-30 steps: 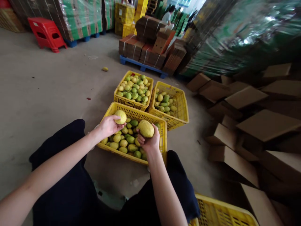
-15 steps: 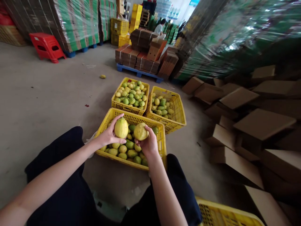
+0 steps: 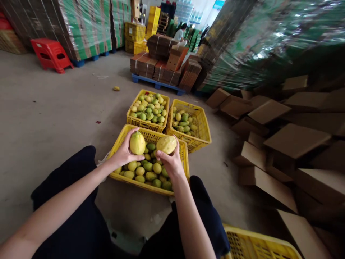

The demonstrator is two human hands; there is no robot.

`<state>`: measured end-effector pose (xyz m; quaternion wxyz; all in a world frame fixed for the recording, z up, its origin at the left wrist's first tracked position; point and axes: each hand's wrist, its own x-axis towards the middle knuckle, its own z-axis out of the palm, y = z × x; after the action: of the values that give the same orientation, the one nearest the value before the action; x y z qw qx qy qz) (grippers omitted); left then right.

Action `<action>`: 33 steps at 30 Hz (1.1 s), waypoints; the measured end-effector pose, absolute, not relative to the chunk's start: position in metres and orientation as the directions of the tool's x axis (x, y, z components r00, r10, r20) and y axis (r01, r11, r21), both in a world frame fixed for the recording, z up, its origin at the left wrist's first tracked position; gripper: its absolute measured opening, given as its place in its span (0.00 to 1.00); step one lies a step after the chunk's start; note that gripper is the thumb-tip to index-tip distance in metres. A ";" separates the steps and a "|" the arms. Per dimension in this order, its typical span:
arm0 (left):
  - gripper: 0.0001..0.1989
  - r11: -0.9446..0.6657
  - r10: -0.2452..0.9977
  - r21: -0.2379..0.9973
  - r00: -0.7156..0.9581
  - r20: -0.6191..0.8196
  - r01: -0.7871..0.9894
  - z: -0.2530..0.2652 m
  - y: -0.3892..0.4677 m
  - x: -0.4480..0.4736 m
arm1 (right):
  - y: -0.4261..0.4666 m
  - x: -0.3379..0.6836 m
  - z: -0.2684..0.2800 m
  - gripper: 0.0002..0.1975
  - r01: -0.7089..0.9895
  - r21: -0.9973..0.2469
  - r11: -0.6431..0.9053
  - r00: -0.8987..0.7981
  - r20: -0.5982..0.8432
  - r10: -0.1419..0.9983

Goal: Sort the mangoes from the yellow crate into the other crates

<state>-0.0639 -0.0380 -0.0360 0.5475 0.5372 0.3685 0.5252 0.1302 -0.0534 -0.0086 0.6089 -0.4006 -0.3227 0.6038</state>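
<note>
My left hand [image 3: 126, 149] grips a plump yellow papaya-like fruit [image 3: 137, 144], thumb below and fingers around its far side. In my right hand [image 3: 172, 160] is a paler, lumpy yellow fruit [image 3: 166, 144] lying sideways between thumb and fingers. Both are held a little above the front yellow crate [image 3: 184, 158], side by side with a small gap. Inside that crate lie several green and yellow fruits [image 3: 151, 176], partly hidden by my hands.
Two more yellow crates with fruit, a left one [image 3: 145, 124] and a right one [image 3: 203, 126], stand just beyond. Cardboard boxes [image 3: 296, 140] pile up on the right. A red stool [image 3: 52, 54], a loaded blue pallet [image 3: 156, 83] and a seated person [image 3: 180, 34] are farther back.
My right hand has turned its fruit from end-on to sideways and raised it slightly. The left hand keeps its fruit in nearly the same place.
</note>
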 end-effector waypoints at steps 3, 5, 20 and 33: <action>0.59 -0.136 0.968 0.977 0.189 0.167 -0.167 -0.030 -0.039 -0.061 | -0.054 0.128 -0.012 0.55 -0.408 -0.913 -0.014 0.157 -0.086 0.984; 0.59 -0.124 0.968 0.977 0.193 0.158 -0.174 -0.030 -0.040 -0.059 | -0.053 0.129 -0.016 0.55 -0.308 -0.951 0.015 0.210 -0.053 0.976; 0.38 -0.588 0.797 0.780 0.321 0.512 0.214 -0.005 -0.033 -0.079 | -0.051 0.128 -0.036 0.36 0.421 -0.773 0.474 0.092 0.556 0.826; 0.41 -0.749 0.659 0.654 0.217 0.720 0.102 -0.010 -0.039 -0.040 | -0.057 0.124 -0.037 0.37 0.526 -0.483 0.700 0.040 0.836 0.547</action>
<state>-0.0403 -0.0391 -0.0097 0.2439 0.7410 0.2566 0.5705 0.1236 -0.0565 -0.0372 0.6083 -0.3871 -0.6928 0.0087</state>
